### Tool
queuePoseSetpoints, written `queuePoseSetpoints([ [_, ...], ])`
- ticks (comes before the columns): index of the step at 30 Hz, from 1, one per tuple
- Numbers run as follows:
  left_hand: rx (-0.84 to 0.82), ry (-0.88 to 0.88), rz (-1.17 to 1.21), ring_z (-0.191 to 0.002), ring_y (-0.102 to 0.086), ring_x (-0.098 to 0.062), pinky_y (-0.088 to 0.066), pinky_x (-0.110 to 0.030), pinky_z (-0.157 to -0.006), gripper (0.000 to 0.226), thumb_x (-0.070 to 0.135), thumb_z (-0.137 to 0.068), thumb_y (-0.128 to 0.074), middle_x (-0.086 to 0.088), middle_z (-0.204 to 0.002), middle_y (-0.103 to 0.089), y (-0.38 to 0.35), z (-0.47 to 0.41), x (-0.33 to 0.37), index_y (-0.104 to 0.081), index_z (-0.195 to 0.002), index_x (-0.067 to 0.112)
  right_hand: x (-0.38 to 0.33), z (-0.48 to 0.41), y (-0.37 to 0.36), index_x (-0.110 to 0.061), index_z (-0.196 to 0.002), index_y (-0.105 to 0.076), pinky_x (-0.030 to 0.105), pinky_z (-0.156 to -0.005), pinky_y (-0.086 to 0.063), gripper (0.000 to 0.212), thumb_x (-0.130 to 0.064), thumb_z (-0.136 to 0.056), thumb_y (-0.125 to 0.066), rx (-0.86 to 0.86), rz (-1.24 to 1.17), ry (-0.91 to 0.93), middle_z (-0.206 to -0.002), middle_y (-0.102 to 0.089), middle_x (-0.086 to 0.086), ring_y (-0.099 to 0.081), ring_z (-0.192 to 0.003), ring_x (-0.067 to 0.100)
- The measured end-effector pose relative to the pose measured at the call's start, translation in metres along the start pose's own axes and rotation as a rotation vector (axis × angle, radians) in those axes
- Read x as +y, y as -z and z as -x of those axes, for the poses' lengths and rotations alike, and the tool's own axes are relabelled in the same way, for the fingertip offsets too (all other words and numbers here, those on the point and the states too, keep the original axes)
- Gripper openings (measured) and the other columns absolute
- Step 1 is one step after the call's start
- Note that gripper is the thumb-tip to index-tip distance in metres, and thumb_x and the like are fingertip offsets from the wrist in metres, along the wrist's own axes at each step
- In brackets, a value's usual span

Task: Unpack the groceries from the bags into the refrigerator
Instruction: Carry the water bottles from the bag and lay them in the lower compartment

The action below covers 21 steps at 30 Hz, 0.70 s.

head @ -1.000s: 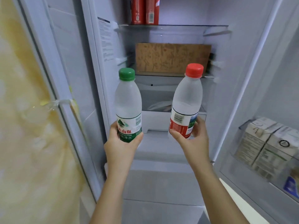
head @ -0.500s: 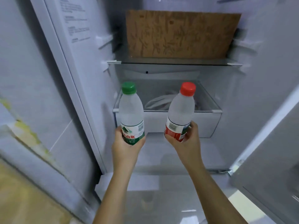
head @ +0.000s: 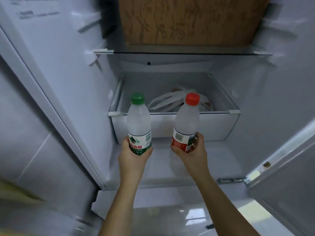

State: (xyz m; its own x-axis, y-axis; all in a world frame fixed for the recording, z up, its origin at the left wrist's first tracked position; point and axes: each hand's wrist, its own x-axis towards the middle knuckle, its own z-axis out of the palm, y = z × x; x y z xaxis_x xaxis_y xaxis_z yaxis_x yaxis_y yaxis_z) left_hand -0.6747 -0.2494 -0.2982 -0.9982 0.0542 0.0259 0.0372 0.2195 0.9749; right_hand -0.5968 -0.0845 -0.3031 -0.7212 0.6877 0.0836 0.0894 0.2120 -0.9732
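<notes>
My left hand (head: 132, 159) grips the base of a green-capped water bottle (head: 139, 120) with a green and white label, held upright. My right hand (head: 193, 156) grips a red-capped water bottle (head: 186, 121) with a red label, tilted slightly right. Both bottles hang just above the bottom floor (head: 221, 160) of the open refrigerator, in front of the white drawer (head: 218, 126).
The drawer holds a white plastic bag (head: 168, 101). Above it a glass shelf (head: 184, 52) carries a brown cardboard box (head: 190, 19). The refrigerator's left wall (head: 68, 74) and the open door (head: 289, 184) at the right flank the opening. Glossy floor tiles (head: 170, 218) lie below.
My view has dropped and closed in on the lower refrigerator. Both hands carried the bottles down and inward to the bottom compartment; the top shelf and door cartons left the view.
</notes>
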Motion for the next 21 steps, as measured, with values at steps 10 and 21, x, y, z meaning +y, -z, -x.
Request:
queuePoseSetpoints([
  [10, -0.027, 0.019, -0.062, -0.089, -0.064, -0.001, -0.051, -0.023, -0.074, 0.054, 0.019, -0.068, -0.087, 0.019, -0.095, -0.065, 0.0, -0.004, -0.009, -0.053, -0.109, 0.03, 0.005, -0.006, 0.001, -0.03, -0.128, -0.041, 0.001, -0.072, -0.046, 0.073, -0.015, -0.072, -0.086, -0.079, 0.057, -0.014, -0.108, -0.058, -0.023, -0.057, -0.09, -0.019],
  [21, -0.076, -0.056, -0.201, -0.106, -0.058, -0.014, -0.042, -0.023, -0.08, 0.073, 0.032, -0.066, -0.088, 0.002, -0.121, -0.06, 0.019, -0.005, 0.018, -0.047, -0.126, 0.021, -0.042, -0.01, 0.026, -0.027, -0.139, -0.038, 0.02, -0.088, -0.048, 0.071, -0.029, -0.08, -0.079, -0.082, 0.092, 0.077, -0.126, -0.054, -0.009, -0.055, -0.112, 0.01],
])
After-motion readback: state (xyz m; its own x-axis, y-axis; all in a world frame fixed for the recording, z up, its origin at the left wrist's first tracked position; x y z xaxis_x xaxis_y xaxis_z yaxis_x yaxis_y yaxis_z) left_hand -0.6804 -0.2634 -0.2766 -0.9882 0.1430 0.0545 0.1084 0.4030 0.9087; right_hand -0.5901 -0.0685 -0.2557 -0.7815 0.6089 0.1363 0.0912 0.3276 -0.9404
